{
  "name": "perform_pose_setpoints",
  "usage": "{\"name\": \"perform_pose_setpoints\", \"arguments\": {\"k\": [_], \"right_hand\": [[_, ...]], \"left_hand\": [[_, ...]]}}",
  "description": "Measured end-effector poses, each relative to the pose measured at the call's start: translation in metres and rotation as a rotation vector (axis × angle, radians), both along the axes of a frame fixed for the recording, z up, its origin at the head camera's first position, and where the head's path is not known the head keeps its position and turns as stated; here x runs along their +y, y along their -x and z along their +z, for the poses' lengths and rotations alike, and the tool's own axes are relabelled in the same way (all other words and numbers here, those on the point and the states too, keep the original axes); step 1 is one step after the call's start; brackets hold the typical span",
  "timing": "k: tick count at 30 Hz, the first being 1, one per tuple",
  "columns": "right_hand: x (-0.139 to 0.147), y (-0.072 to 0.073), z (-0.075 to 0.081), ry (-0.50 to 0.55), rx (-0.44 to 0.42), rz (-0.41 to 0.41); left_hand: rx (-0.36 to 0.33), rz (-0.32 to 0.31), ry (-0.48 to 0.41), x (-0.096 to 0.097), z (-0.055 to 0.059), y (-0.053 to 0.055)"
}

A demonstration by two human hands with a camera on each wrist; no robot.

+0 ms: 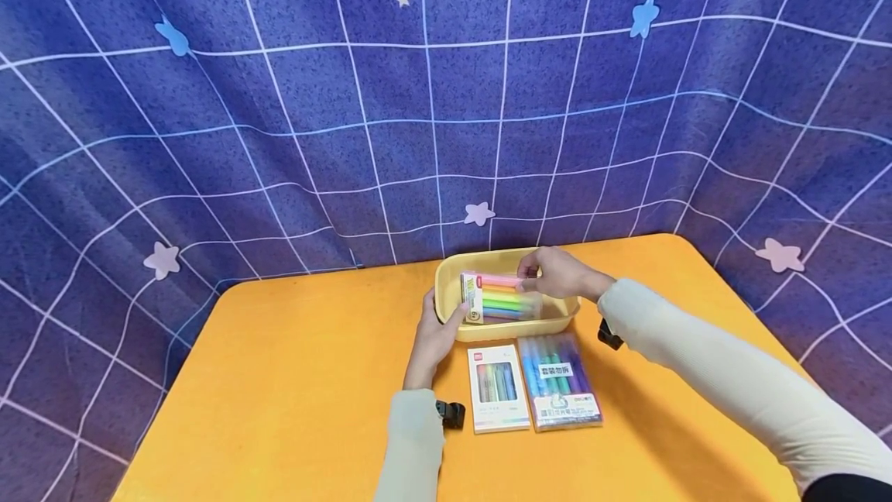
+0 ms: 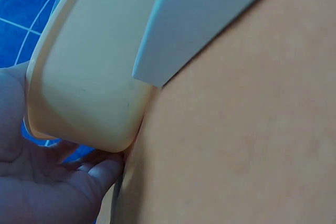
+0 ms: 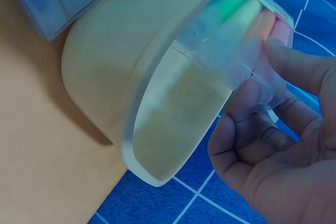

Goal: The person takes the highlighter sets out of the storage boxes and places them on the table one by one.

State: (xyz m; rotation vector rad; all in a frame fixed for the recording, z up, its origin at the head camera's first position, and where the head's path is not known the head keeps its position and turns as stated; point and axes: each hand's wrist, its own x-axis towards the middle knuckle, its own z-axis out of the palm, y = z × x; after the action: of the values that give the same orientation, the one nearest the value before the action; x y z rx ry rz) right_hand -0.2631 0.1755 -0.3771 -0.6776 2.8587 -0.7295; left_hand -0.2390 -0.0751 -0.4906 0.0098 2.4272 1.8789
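A pale yellow plastic bin [image 1: 512,330] stands near the back of the table. My left hand [image 1: 433,338] grips its left end, thumb over the rim and fingers around the outside, as the left wrist view shows on the bin's wall [image 2: 89,72]. A clear pack of several pastel highlighters [image 1: 503,302] lies tilted within the bin, its printed label toward the left. My right hand [image 1: 559,273] pinches the right end of this pack between thumb and fingers. Seen from the right wrist, the pack [image 3: 239,32] reaches above the bin's rim, caps toward the hand [image 3: 299,145].
In front of the bin, a white box [image 1: 500,414] with a window showing coloured sticks lies flat on the orange table [image 1: 300,378]. Beside it on the right is a clear pack of blue, green and purple markers [image 1: 567,355]. A blue patterned curtain [image 1: 334,153] hangs behind.
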Motion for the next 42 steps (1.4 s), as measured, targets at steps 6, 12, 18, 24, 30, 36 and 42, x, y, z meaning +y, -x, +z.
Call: {"name": "perform_pose_setpoints", "arguments": {"k": [6, 12, 18, 24, 30, 36, 42], "right_hand": [[0.003, -0.002, 0.002, 0.003, 0.002, -0.018], [0.005, -0.004, 0.004, -0.002, -0.011, -0.060], [0.008, -0.005, 0.004, -0.002, -0.019, -0.090], [0.011, -0.005, 0.005, 0.001, 0.004, -0.104], [0.014, -0.006, 0.013, 0.016, 0.015, -0.118], [0.021, -0.008, 0.014, 0.028, 0.029, -0.140], [0.026, -0.010, 0.012, 0.032, 0.034, -0.137]], "left_hand": [[-0.006, 0.000, -0.010, 0.000, 0.000, 0.000], [0.008, -0.002, -0.011, 0.000, 0.001, -0.001], [0.007, -0.004, -0.011, 0.000, 0.001, -0.001], [-0.001, -0.005, -0.005, 0.000, 0.001, -0.001], [-0.011, 0.004, 0.007, -0.001, 0.002, 0.001], [-0.012, 0.001, 0.009, 0.000, 0.004, 0.000], [-0.006, 0.000, 0.004, 0.001, 0.003, -0.001]]}}
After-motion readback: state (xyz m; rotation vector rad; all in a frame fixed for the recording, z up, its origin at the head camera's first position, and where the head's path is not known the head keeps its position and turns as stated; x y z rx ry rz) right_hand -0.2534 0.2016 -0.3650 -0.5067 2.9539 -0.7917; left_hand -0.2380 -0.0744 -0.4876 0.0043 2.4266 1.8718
